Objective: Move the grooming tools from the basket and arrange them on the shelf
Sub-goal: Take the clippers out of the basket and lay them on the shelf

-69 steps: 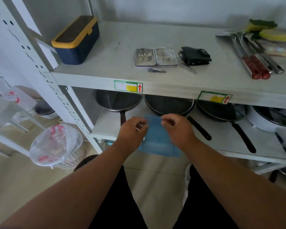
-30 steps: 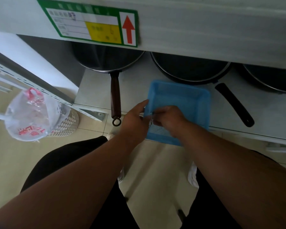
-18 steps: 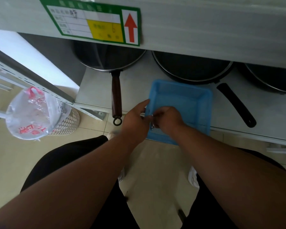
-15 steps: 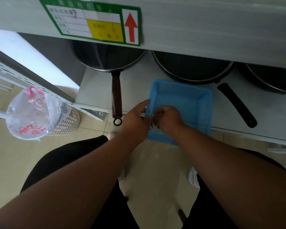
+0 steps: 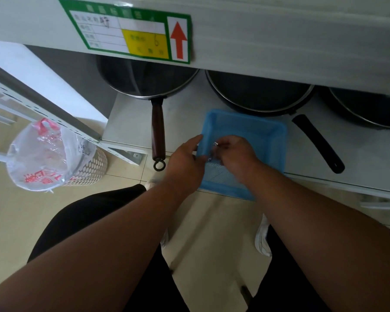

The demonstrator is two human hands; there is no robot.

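A blue plastic basket [image 5: 266, 136] sits on the lower shelf, its near end overhanging the shelf's front edge. My left hand [image 5: 185, 163] holds the basket's left rim, thumb inside and index finger stretched along the wall. Inside the basket, my right hand [image 5: 234, 154] pinches a small shiny metal grooming tool [image 5: 213, 152] with curled fingers. The rest of the basket's floor near my hands is hidden by them. The upper shelf's front edge [image 5: 279, 41] fills the top of the view; its top surface is out of sight.
Three dark frying pans stand behind the basket: one with a wooden handle [image 5: 158, 131], one with a black handle [image 5: 318, 143], one at the far right [image 5: 369, 109]. A white perforated bin with a plastic bag [image 5: 50, 154] stands on the floor at left. A green label [image 5: 131, 30] marks the upper shelf.
My view has dropped from the upper shelf to the basket. Over the last second my right hand has lifted slightly with the small metal tool; my left hand has stayed on the rim.
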